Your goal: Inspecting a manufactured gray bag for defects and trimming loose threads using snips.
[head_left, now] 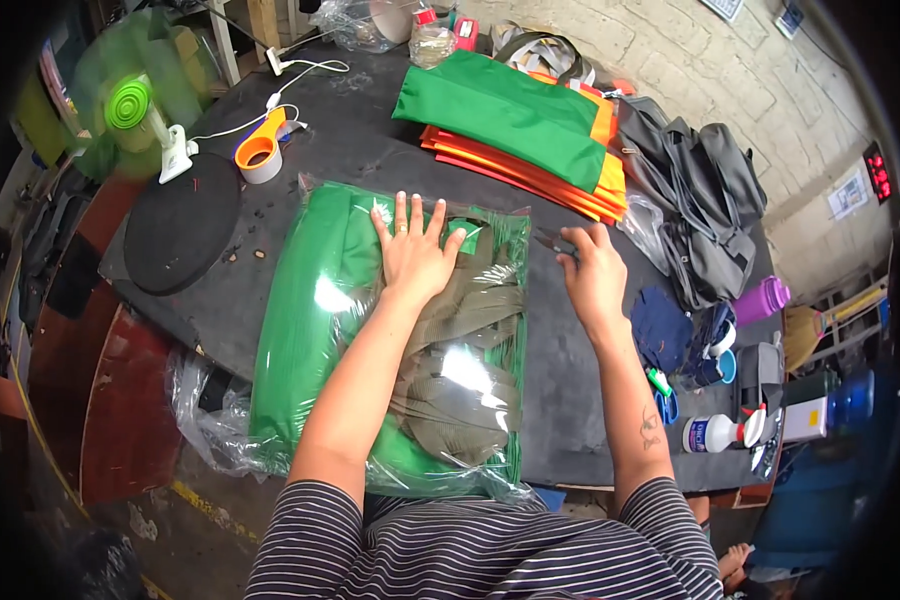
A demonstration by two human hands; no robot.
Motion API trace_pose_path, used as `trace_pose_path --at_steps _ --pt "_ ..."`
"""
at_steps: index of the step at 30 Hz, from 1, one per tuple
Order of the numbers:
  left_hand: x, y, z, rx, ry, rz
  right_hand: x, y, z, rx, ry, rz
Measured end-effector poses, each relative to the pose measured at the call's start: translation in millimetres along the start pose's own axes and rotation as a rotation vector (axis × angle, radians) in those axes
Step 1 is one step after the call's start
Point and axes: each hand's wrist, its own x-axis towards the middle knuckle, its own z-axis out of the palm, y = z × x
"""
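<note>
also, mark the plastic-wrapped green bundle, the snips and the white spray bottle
Plastic-wrapped green bundle (448,328): head view, on its right half, near mid-height.
Snips (550,241): head view, on the blades.
White spray bottle (708,434): head view, middle of the body.

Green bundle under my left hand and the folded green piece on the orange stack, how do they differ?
The green bundle is wrapped in clear plastic; the folded green piece is uncovered.
The green bundle shows grey-brown straps through the plastic; the folded green piece looks plain.
The green bundle lies nearer you; the folded green piece sits farther back, atop the orange stack.
Both are green.
</note>
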Motion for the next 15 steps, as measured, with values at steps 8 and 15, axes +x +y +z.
trace_pose_path --at_steps 8,15 --pt "0 -1 3 -0.026 0.040 0.000 25 -13 23 -0.145 -0.079 -0.120" --pt "0 -1 6 -0.032 0.067 0.005 29 -17 43 -0.295 -0.040 -0.193"
